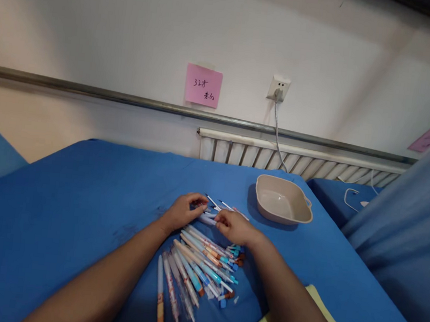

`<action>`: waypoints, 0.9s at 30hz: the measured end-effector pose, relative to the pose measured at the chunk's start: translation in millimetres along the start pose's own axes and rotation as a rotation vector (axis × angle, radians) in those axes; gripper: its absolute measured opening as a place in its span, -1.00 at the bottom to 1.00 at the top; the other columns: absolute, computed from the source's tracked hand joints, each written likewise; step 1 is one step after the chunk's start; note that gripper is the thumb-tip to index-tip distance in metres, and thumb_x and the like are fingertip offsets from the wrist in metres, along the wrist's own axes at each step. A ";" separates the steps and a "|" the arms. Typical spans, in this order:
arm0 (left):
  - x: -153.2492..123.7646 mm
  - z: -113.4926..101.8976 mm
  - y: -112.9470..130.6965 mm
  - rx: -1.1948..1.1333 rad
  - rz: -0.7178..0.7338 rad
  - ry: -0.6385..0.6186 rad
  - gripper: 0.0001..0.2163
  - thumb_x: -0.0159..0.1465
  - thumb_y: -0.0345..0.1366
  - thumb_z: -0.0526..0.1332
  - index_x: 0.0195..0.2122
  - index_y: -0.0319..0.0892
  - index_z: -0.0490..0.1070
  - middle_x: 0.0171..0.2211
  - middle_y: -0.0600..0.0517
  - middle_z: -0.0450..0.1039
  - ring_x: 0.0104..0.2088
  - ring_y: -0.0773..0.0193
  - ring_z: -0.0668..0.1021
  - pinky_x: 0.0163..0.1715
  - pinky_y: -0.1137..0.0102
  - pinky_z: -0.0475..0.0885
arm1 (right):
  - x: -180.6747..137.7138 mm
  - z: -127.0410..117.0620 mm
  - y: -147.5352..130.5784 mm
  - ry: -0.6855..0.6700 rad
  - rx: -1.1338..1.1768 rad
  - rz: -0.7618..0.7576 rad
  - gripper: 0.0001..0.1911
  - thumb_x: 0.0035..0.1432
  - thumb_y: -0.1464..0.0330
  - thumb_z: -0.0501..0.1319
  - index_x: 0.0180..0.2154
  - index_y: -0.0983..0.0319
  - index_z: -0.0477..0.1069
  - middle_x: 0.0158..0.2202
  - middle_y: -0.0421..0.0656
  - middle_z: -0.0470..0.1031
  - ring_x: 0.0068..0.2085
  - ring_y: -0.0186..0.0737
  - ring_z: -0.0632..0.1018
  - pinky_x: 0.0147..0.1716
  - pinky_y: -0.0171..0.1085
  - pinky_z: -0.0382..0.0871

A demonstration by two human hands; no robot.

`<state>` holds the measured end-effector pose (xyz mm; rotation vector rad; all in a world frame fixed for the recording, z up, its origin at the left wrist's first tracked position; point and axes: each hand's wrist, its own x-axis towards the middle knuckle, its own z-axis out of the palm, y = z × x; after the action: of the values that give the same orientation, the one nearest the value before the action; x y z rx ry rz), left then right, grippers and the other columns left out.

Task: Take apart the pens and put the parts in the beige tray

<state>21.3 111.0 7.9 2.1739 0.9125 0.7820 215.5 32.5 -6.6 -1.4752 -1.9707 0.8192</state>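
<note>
A heap of several pens (198,269) lies on the blue table cloth (59,216) in front of me, most with blue or orange caps. My left hand (182,211) and my right hand (234,227) meet just beyond the heap. Both hands are closed on one pale pen (207,220) held between them, left fingers curled at its far end, right fingers pinching the near end. A few more loose pens (222,204) lie just behind the hands.
A beige shallow dish (271,213) stands on the cloth to the right rear. Behind the table are a radiator (295,159), a wall socket with a cable (278,88) and a pink note (203,85). A yellow pad (318,305) lies near my right forearm.
</note>
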 end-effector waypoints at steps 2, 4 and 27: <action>-0.1 -0.2 3.4 -0.075 -0.014 -0.068 -0.77 0.13 -0.21 0.19 -0.24 -0.19 0.48 -0.29 -0.02 0.53 -0.26 0.21 0.51 -0.20 0.35 0.38 | 3.5 -2.3 9.5 0.041 0.228 0.056 -0.89 0.09 0.34 0.09 -0.35 0.22 0.35 -0.51 -0.28 0.40 -0.50 -0.37 0.40 -0.49 -0.40 0.24; -0.1 0.3 5.6 -0.118 -0.016 -0.112 -0.78 0.12 -0.20 0.20 -0.26 -0.18 0.49 -0.28 0.00 0.54 -0.23 0.20 0.52 -0.16 0.35 0.37 | 6.5 -2.9 14.9 0.080 0.411 0.102 -0.84 0.10 0.27 0.11 -0.42 0.23 0.31 -0.56 -0.32 0.33 -0.55 -0.41 0.35 -0.53 -0.41 0.24; 2.8 0.4 5.3 0.012 -0.089 0.042 -0.65 0.25 -0.09 0.02 -0.54 -0.17 0.40 -0.67 0.14 0.31 -0.58 0.35 0.38 -0.50 0.48 0.25 | 12.4 -8.9 30.9 0.329 0.364 0.082 -0.80 -0.02 0.22 0.19 -0.42 0.25 0.38 -0.50 -0.25 0.43 -0.46 -0.34 0.40 -0.42 -0.35 0.28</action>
<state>25.2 110.2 12.4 2.1190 1.0306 0.7838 238.5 52.5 -22.8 -1.3768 -1.4427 0.8544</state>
